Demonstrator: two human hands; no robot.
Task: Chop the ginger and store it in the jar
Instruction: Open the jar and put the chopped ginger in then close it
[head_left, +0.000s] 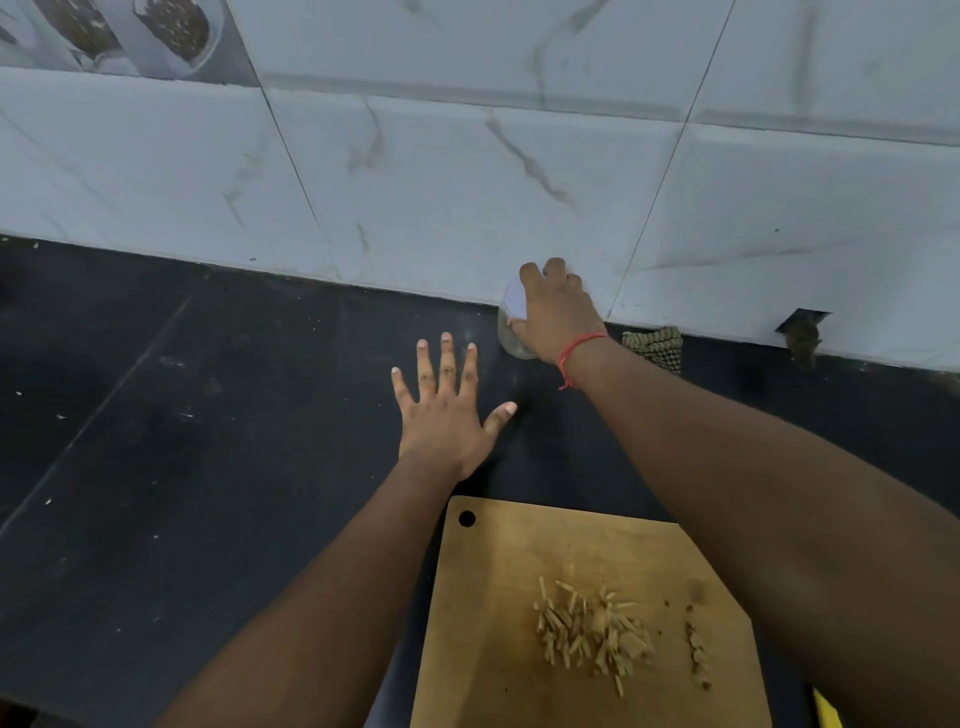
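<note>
Your left hand (441, 410) lies out over the dark bench (182, 441), palm down, fingers straight and spread, thumb angled off to the right. Its grip is released and holds nothing. The forearm runs from the lower left of the view up toward the middle of the bench, and the fingertips point at the back wall.

Right of that hand, at the back edge of the bench where it meets the tiled wall (467, 182), stands the jar (511, 332). It is upright, its long axis vertical, with a pale lid (514, 301) on top. Your right hand (558, 312) comes down on it from above, fingers curled over the lid and round the far side, thumb on the near side, so that grip is grasping the jar. A red thread (576, 353) circles the wrist, and the right forearm stretches diagonally from the lower right corner of the view up to the jar.

Near the front edge of the bench sits a wooden chopping board (498, 597), with a hanging hole at its far left corner. The chopped ginger (592, 631) lies in a loose heap of thin sticks on the right half of the board, pointing every way, well apart from the jar.

Just right of the jar, against the wall, is a checked cloth (655, 347).
</note>
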